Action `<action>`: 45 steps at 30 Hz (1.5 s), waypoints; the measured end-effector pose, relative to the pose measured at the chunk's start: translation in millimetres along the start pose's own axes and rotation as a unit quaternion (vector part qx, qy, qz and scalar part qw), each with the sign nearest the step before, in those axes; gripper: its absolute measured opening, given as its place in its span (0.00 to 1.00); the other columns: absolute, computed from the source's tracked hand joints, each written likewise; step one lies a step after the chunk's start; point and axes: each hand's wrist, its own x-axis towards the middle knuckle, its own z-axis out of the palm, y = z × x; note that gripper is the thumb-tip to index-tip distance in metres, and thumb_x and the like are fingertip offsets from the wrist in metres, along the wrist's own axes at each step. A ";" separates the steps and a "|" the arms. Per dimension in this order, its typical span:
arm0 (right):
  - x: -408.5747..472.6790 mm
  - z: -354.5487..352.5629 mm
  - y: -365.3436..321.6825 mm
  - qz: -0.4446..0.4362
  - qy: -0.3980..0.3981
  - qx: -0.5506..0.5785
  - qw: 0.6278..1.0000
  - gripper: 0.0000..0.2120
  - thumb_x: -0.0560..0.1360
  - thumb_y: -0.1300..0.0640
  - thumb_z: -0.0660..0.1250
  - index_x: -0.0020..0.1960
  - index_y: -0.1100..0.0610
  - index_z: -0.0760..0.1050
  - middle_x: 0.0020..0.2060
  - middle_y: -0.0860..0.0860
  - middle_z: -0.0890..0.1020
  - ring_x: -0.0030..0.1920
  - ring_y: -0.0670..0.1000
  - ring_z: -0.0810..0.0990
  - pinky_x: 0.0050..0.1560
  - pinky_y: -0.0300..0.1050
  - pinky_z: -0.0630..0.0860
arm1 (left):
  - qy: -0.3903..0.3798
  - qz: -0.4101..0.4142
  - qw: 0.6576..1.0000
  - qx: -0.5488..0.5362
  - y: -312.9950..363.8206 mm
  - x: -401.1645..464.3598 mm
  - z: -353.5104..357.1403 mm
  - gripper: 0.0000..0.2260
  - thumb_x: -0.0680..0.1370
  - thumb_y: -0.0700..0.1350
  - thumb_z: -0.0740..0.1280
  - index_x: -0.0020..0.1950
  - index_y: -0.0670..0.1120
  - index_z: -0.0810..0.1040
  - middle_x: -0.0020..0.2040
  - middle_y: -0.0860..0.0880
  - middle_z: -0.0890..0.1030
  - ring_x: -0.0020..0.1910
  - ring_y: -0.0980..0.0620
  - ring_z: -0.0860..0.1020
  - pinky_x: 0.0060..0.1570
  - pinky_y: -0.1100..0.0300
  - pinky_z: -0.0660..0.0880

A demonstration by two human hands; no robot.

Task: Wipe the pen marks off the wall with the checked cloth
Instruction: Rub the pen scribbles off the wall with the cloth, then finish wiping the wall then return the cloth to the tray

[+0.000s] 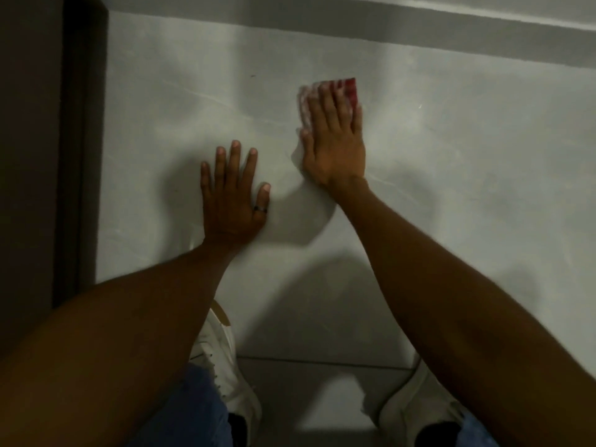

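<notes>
My right hand (333, 140) lies flat on the pale grey wall (451, 156), pressing a red and white checked cloth (350, 88) against it. The cloth is blurred and shows above the fingertips and along the hand's left side. My left hand (233, 195) rests flat on the wall lower and to the left, fingers spread, holding nothing, a dark ring on the thumb. A small dark mark (252, 75) sits on the wall above the left hand. Faint pale streaks (206, 96) run across the wall. Any marks under the cloth are hidden.
A dark brown door frame (80, 140) borders the wall on the left. A grey ledge (419, 30) runs along the top. Below are my white shoes (225, 366), blue jeans and a grey tiled floor (306, 375).
</notes>
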 end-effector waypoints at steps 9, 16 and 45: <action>-82.8 9.0 70.4 -0.306 -0.065 -0.060 0.948 0.29 0.87 0.45 0.53 0.86 0.53 0.57 0.85 0.55 0.60 0.87 0.59 0.54 0.87 0.63 0.52 | 0.000 -0.004 1.000 -0.009 0.9 0.1 1.7 0.30 0.86 0.58 0.58 0.87 0.49 0.63 0.88 0.42 0.60 0.87 0.38 0.58 0.85 0.34 0.53; 9.1 -24.7 99.3 0.033 0.009 0.030 0.999 0.33 0.82 0.54 0.56 0.86 0.56 0.55 0.86 0.57 0.57 0.87 0.59 0.52 0.87 0.62 0.47 | 0.013 0.004 1.000 0.008 -2.8 -2.1 11.4 0.30 0.87 0.59 0.57 0.87 0.49 0.63 0.87 0.42 0.62 0.87 0.37 0.59 0.85 0.35 0.54; 7.0 -404.2 -390.2 -0.015 -0.226 0.440 0.869 0.21 0.77 0.54 0.77 0.68 0.55 0.78 0.58 0.50 0.85 0.59 0.52 0.85 0.56 0.43 0.81 | -0.002 -0.459 0.712 -0.531 -158.5 -12.1 -560.8 0.21 0.79 0.32 0.75 0.57 0.60 0.85 0.47 0.60 0.88 0.45 0.60 0.87 0.41 0.65 0.84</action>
